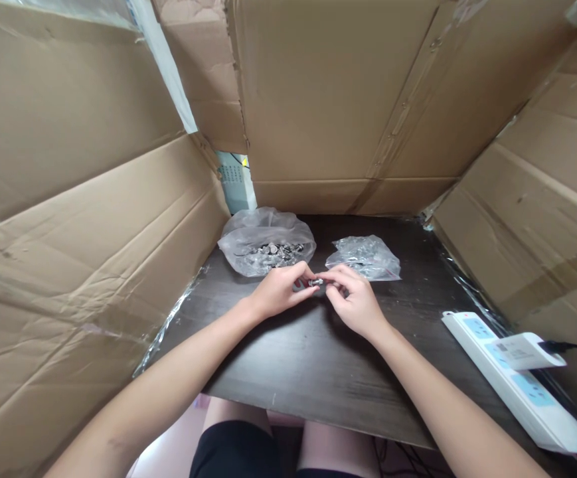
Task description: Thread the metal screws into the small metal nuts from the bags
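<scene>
My left hand [284,290] is closed in a pinch around a small shiny metal fitting [317,282] above the dark tabletop. From the other side, the fingertips of my right hand [352,297] meet the same piece, with thumb and fingers bent close together. The fitting is too small to tell its exact kind. Just beyond my left hand lies a clear plastic bag [267,232], open and holding many small metal parts [277,251]. Past my right hand is a flatter clear bag [365,255] with shiny pieces inside.
A white power strip [517,382] lies along the table's right side, with a white adapter [526,350] and black cable plugged in. Cardboard walls [338,93] enclose the dark table [308,372] at the left, back and right. The table's front edge is by my legs.
</scene>
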`<state>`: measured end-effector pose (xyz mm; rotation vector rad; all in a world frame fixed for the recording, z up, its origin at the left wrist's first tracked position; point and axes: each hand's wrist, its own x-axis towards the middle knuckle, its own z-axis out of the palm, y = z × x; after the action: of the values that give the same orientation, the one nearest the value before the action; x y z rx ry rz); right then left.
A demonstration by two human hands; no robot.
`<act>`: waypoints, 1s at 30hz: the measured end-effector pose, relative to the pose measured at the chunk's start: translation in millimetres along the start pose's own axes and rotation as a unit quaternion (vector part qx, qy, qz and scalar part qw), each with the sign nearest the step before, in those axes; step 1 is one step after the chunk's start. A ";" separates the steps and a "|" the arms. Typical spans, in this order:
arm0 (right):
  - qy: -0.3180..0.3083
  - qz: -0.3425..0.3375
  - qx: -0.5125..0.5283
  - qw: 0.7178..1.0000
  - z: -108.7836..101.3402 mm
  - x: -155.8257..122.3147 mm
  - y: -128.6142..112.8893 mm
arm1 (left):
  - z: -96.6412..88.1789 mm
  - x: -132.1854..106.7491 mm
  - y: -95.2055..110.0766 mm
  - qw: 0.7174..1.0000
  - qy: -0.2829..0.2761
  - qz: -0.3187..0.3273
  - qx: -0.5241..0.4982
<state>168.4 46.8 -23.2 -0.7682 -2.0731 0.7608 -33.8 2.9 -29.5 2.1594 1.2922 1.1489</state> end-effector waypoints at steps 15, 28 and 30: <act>0.015 0.012 -0.006 1.000 -0.8 0.6 -2.4 | -2.0 1.2 -2.1 1.000 0.001 -0.015 -0.004; -0.023 0.050 -0.015 0.998 2.3 -0.6 2.1 | -3.8 2.0 -1.9 1.000 -0.007 -0.020 -0.004; -0.025 0.054 -0.005 0.998 2.0 -0.3 0.0 | -3.6 1.6 -1.6 1.000 -0.011 -0.015 -0.009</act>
<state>166.9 46.1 -24.4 -0.8800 -2.0945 0.8376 -37.1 4.8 -27.6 2.1265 1.2956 1.1167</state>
